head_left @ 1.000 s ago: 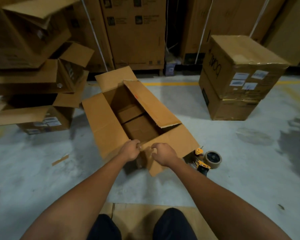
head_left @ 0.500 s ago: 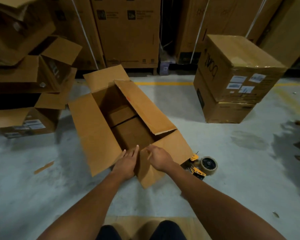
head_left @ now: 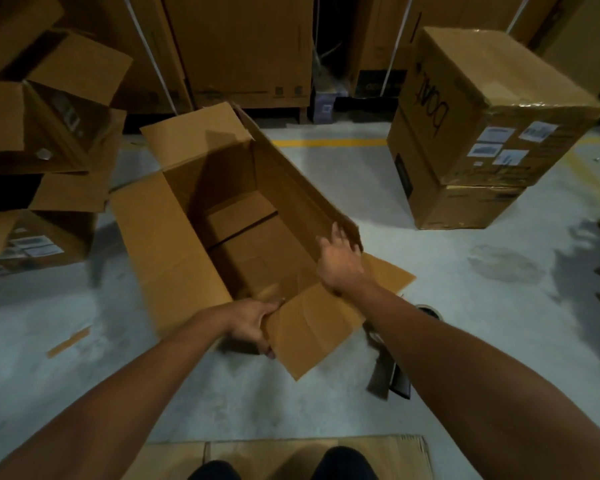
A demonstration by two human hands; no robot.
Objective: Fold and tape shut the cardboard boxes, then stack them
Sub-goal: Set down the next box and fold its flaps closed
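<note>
With two sealed boxes (head_left: pixel 482 133) stacked, this box (head_left: pixel 174 244) gapes untaped: left hand (head_left: pixel 253 323) grips its near flap (head_left: pixel 312 327), right hand (head_left: pixel 340 258) spread loose.

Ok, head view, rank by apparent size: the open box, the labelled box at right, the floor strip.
1. open box
2. labelled box, farther from the camera, so true size unsure
3. floor strip

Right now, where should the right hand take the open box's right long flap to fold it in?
Pinch the right long flap on its free upper edge, coming from outside, the right: it stands up, edge exposed, right hand open beside it.
</note>
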